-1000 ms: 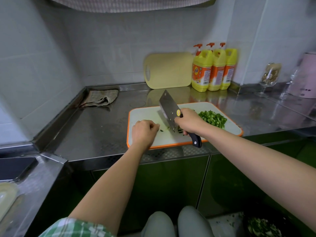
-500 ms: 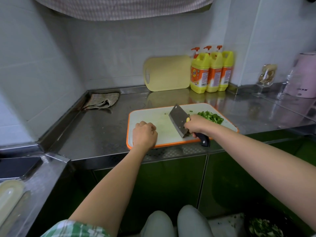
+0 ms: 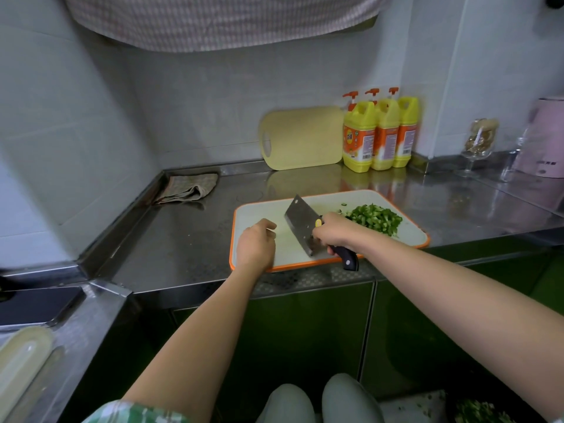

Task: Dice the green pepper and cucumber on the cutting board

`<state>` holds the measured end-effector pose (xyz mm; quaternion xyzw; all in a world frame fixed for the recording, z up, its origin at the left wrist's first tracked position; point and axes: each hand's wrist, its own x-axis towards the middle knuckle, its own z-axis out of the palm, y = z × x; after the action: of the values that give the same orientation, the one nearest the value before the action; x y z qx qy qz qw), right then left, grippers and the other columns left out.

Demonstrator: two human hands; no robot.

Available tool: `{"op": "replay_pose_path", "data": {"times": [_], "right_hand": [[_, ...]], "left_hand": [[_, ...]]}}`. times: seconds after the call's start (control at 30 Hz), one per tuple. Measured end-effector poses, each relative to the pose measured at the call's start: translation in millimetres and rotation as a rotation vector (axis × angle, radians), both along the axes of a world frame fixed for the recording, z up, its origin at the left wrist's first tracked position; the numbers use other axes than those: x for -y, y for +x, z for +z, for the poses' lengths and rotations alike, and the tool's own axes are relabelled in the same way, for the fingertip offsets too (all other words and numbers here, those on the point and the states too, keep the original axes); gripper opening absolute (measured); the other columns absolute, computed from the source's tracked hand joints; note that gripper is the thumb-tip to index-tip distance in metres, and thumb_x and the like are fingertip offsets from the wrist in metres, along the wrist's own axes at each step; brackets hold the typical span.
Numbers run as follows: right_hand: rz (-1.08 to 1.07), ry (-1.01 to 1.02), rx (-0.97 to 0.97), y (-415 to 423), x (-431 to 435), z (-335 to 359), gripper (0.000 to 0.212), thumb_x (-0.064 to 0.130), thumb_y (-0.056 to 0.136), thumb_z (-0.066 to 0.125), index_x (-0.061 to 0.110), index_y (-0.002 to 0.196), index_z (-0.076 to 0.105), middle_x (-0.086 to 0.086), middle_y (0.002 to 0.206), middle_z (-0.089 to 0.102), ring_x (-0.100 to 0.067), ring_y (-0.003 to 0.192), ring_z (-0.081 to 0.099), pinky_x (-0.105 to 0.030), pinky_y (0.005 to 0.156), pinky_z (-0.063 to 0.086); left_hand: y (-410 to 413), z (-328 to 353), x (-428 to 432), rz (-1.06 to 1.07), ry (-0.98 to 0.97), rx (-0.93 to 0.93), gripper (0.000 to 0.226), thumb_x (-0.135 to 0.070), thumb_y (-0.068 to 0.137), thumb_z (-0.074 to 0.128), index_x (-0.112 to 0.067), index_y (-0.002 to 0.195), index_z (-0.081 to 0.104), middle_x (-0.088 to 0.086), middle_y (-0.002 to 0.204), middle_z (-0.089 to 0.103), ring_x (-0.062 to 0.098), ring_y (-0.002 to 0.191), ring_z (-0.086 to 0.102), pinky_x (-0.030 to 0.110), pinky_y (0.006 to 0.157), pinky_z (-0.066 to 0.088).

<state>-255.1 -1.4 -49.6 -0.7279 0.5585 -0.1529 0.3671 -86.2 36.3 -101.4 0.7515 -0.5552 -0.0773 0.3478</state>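
Head view: the left hand (image 3: 255, 245) rests curled on the cutting board (image 3: 253, 211); whether it holds anything I cannot tell. Just beside it, the cleaver (image 3: 300, 225) runs diagonally, blade pointing far-left and handle near-right, gripped by the right hand (image 3: 335, 235). The diced greens (image 3: 376, 219) are heaped on the board's right side.

Steel worktop (image 3: 189, 239) bearing orange-rimmed cutting board (image 3: 253, 209) at front, folded cloth (image 3: 189, 187) rear left, three yellow bottles (image 3: 380, 132) rear.

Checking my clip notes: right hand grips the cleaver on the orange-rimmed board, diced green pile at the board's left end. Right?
No: the head view shows the diced green pile at the right end of the board; the right hand does grip the cleaver.
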Motion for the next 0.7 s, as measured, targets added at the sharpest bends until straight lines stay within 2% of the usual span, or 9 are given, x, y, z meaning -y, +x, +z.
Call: {"op": "replay_pose_path", "data": {"times": [0.17, 0.33, 0.43, 0.57, 0.7], "right_hand": [[-0.145, -0.011, -0.009, -29.4, 19.8, -1.2, 0.026, 0.004, 0.093, 0.039, -0.005, 0.113, 0.053, -0.014, 0.068, 0.055, -0.022, 0.048, 0.050, -0.027, 0.049, 0.042], [-0.017, -0.042, 0.070, -3.2, 4.4, 1.6, 0.011, 0.007, 0.093, 0.041, 0.006, 0.093, 0.052, -0.012, 0.071, 0.055, -0.019, 0.046, 0.050, -0.025, 0.046, 0.042], [0.044, -0.010, 0.057, 15.1, -3.2, 3.0, 0.015, 0.007, 0.095, 0.041, 0.004, 0.103, 0.053, -0.013, 0.074, 0.055, -0.019, 0.048, 0.050, -0.025, 0.048, 0.042], [-0.049, 0.013, 0.019, 4.2, 8.1, -0.8, 0.021, 0.004, 0.095, 0.039, 0.000, 0.114, 0.049, -0.012, 0.073, 0.052, -0.019, 0.049, 0.049, -0.024, 0.045, 0.041], [-0.102, 0.024, 0.100, -12.2, 14.6, 1.8, 0.011, 0.008, 0.097, 0.041, 0.002, 0.101, 0.049, -0.012, 0.073, 0.049, -0.019, 0.048, 0.049, -0.025, 0.045, 0.040]], "left_hand": [[0.3, 0.1, 3.4, -0.001, -0.018, -0.028, 0.039, 0.000, 0.089, 0.040, -0.016, 0.117, 0.062, 0.002, 0.104, 0.072, 0.021, 0.096, 0.064, 0.031, 0.086, 0.052], [2.3, 0.2, 5.0, -0.024, -0.030, 0.007, 0.028, -0.012, 0.094, 0.048, -0.017, 0.116, 0.066, 0.005, 0.106, 0.071, 0.020, 0.090, 0.064, 0.032, 0.082, 0.052], [2.5, 0.3, 3.1, -0.028, -0.029, 0.018, 0.027, -0.013, 0.094, 0.051, -0.014, 0.115, 0.067, 0.006, 0.108, 0.070, 0.021, 0.094, 0.063, 0.029, 0.082, 0.050], [4.1, -0.3, 2.4, -0.046, -0.035, -0.024, 0.026, -0.010, 0.093, 0.050, -0.014, 0.112, 0.068, 0.004, 0.111, 0.070, 0.020, 0.096, 0.063, 0.030, 0.085, 0.052], [2.9, 4.3, 8.1, -0.050, -0.025, -0.070, 0.024, -0.012, 0.094, 0.052, -0.015, 0.109, 0.070, 0.002, 0.110, 0.069, 0.018, 0.094, 0.062, 0.026, 0.081, 0.048]]}}
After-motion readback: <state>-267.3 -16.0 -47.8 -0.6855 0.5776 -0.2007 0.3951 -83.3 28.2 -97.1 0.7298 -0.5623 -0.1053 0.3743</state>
